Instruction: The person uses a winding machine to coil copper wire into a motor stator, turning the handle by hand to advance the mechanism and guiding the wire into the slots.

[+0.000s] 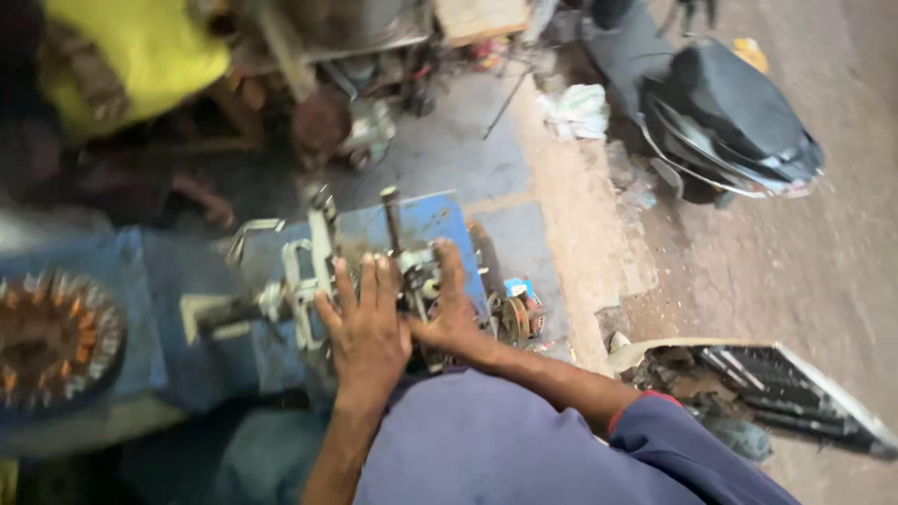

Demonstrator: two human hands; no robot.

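- A small metal mechanism with pale grey brackets and an upright dark rod [374, 271] is seen mounted on a blue-painted bench top [440, 220], roughly at the middle of the view.
- Its parts are blurred by motion, so finer detail cannot be told.
- The left hand [367, 332] is laid flat against the mechanism, fingers straight and spread a little, the back of the hand turned to the camera; nothing is seen clasped in it.
- The right hand [451, 313] is set just beside the left, touching it at the thumb side, with its fingers pointed up along the mechanism's right part; whether anything is gripped beneath the palm cannot be told.
- Both forearms are brought up from the lower edge, the right one bent in from a dark blue sleeve with a red cuff edge [655, 421].
- A round copper-wound stator with metal teeth [51, 337] is seen at the left edge, well apart from the hands.
- A parked scooter with a dark seat [730, 122] is seen at the upper right on the dusty ground.
- A person in a yellow garment [131, 56] is seen at the upper left.
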